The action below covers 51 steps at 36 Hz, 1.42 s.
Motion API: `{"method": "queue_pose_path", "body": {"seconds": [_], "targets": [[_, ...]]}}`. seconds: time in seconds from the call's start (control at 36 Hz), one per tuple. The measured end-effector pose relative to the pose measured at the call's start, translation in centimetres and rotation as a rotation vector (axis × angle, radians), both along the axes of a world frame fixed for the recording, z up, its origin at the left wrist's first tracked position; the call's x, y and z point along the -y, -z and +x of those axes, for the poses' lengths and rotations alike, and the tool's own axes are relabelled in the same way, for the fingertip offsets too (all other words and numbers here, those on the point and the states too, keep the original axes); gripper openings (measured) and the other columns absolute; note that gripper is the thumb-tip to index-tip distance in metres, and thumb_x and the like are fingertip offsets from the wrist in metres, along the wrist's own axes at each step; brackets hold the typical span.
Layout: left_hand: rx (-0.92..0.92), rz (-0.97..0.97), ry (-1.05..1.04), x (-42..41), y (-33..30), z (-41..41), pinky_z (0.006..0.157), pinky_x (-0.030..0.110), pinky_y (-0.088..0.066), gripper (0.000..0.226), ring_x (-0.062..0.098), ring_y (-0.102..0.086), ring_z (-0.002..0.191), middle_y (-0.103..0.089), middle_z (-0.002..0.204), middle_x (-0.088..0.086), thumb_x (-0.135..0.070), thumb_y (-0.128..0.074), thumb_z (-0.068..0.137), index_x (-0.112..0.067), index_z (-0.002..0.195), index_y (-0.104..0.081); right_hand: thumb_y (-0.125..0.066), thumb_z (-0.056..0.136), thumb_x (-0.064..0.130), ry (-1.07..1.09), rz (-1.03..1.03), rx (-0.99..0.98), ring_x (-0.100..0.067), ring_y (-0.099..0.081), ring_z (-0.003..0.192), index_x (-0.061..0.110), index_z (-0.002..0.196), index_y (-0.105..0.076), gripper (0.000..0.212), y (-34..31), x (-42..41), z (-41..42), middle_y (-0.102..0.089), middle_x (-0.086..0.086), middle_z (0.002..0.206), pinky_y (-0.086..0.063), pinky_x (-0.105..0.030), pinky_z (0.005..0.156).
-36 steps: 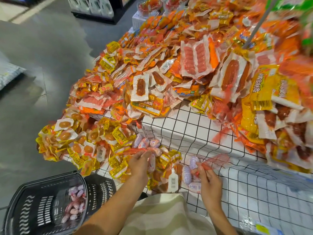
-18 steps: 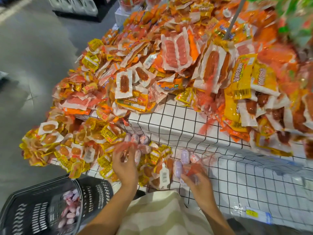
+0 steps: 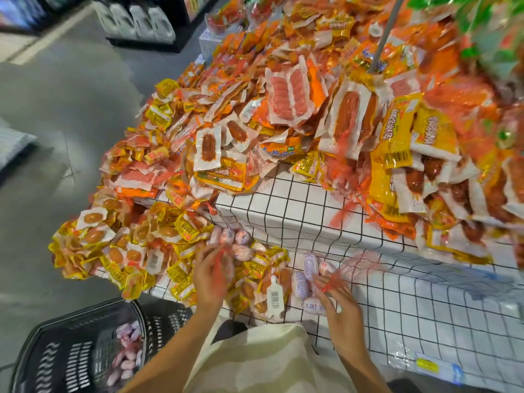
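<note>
Small pink sausages in a red net lie at the front of a display table, on yellow snack packs. My left hand grips the red net just below them; motion blur hides the fingers. To the right, more pale sausages lie on the checked cloth in a second red net. The fingertips of my right hand pinch this net's near end.
A two-level table under a white grid-pattern cloth carries heaps of orange and yellow sausage packs. A black shopping basket with pink sausages inside hangs at the lower left. Grey floor and shelving lie to the left, and a metal pole rises at the back.
Both hands have stayed on the red nets, shifting only slightly over the sausages. My head has moved, so the view of the display shifts.
</note>
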<state>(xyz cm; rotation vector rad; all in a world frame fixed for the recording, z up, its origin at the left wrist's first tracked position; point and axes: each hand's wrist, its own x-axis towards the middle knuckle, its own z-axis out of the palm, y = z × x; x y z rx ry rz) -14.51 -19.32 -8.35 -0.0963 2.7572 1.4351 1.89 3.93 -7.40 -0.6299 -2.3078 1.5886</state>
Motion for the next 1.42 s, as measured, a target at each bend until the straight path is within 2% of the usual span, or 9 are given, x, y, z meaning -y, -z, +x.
{"method": "queue_pose_path", "body": {"seconds": [0.17, 0.28, 0.33, 0.53, 0.67, 0.94, 1.14, 1.25, 1.42], "targets": [[-0.249, 0.059, 0.098, 0.0, -2.4, 0.0, 0.094, 0.029, -0.051, 0.018, 0.014, -0.061, 0.111, -0.07, 0.113, 0.001, -0.009, -0.064, 0.096, -0.01, 0.109, -0.076, -0.067, 0.095, 0.004, 0.023, -0.199, 0.006, 0.002, -0.055, 0.129, 0.029, 0.111, -0.078, 0.032, -1.1, -0.4, -0.7, -0.071, 0.019, 0.123, -0.047, -0.022, 0.106], [-0.182, -0.04, 0.246, 0.3, -2.2, -1.4, 0.106, 0.022, -0.04, 0.025, -0.001, -0.045, 0.129, -0.057, 0.136, -0.009, -0.008, -0.067, 0.094, -0.012, 0.118, -0.073, -0.072, 0.093, 0.026, 0.057, -0.257, 0.018, 0.008, -0.064, 0.085, 0.045, 0.096, -0.079, 0.02, -2.6, -1.1, -1.9, -0.075, 0.021, 0.093, -0.047, -0.007, 0.071], [-0.151, -0.133, 0.305, 0.5, -1.5, -1.5, 0.103, 0.011, -0.037, 0.031, -0.011, -0.038, 0.127, -0.051, 0.138, -0.016, -0.002, -0.069, 0.09, -0.016, 0.118, -0.073, -0.072, 0.093, 0.03, 0.036, -0.276, 0.015, 0.009, -0.065, 0.093, 0.044, 0.1, -0.079, 0.017, -3.1, -1.5, -2.3, -0.075, 0.022, 0.102, -0.046, -0.005, 0.072], [-0.203, -0.201, 0.22, -0.4, -1.2, -1.8, 0.105, 0.037, -0.048, 0.023, 0.011, -0.056, 0.122, -0.066, 0.125, -0.011, -0.01, -0.069, 0.092, -0.018, 0.113, -0.076, -0.067, 0.097, 0.022, -0.058, -0.273, 0.052, 0.007, -0.067, 0.093, 0.044, 0.097, -0.079, 0.025, -3.3, -3.1, -2.3, -0.075, 0.02, 0.102, -0.047, -0.003, 0.065], [-0.089, 0.006, 0.109, -2.1, -4.0, -1.3, 0.087, 0.005, -0.046, 0.03, -0.002, -0.064, 0.103, -0.071, 0.108, -0.015, -0.004, -0.06, 0.098, -0.026, 0.116, -0.069, -0.068, 0.096, 0.024, -0.043, -0.231, 0.054, 0.004, -0.068, 0.08, 0.038, 0.091, -0.079, 0.018, -3.5, -3.8, -2.8, -0.076, 0.017, 0.087, -0.044, -0.006, 0.059], [-0.17, 0.248, 0.17, -2.4, -11.9, -1.1, 0.079, 0.029, -0.059, 0.022, 0.016, -0.074, 0.095, -0.078, 0.099, -0.002, -0.027, -0.055, 0.103, -0.02, 0.105, -0.076, -0.061, 0.102, 0.023, -0.075, -0.231, -0.202, 0.0, -0.069, 0.076, 0.026, 0.079, -0.075, 0.027, -10.7, -3.5, -5.6, -0.076, 0.005, 0.077, -0.046, -0.007, 0.075], [-0.197, 0.419, 0.147, -0.4, -16.3, 1.5, 0.075, 0.021, -0.057, 0.032, 0.01, -0.074, 0.086, -0.077, 0.089, -0.007, -0.023, -0.049, 0.106, -0.03, 0.092, -0.077, -0.062, 0.101, 0.028, -0.178, -0.299, -0.317, -0.014, -0.076, 0.079, 0.022, 0.087, -0.078, 0.022, -16.7, -0.9, -6.8, -0.078, -0.001, 0.079, -0.055, -0.015, 0.075], [-0.136, 0.556, 0.146, 3.1, -18.2, 3.6, 0.086, 0.032, -0.059, 0.033, 0.029, -0.074, 0.096, -0.077, 0.095, 0.012, -0.024, -0.046, 0.107, -0.014, 0.097, -0.076, -0.06, 0.101, 0.026, -0.28, -0.286, -0.336, -0.017, -0.077, 0.081, 0.03, 0.092, -0.08, 0.021, -19.5, 2.3, -7.1, -0.079, -0.001, 0.081, -0.059, -0.023, 0.078], [-0.166, 0.74, -0.079, 11.9, -18.8, 8.5, 0.087, 0.028, -0.057, 0.032, 0.028, -0.074, 0.098, -0.077, 0.095, 0.017, -0.032, -0.052, 0.104, -0.01, 0.093, -0.073, -0.059, 0.102, 0.027, -0.464, -0.229, -0.335, -0.008, -0.076, 0.084, 0.034, 0.085, -0.079, 0.027, -22.5, 11.0, -6.3, -0.079, 0.005, 0.081, -0.054, -0.012, 0.08]]}}
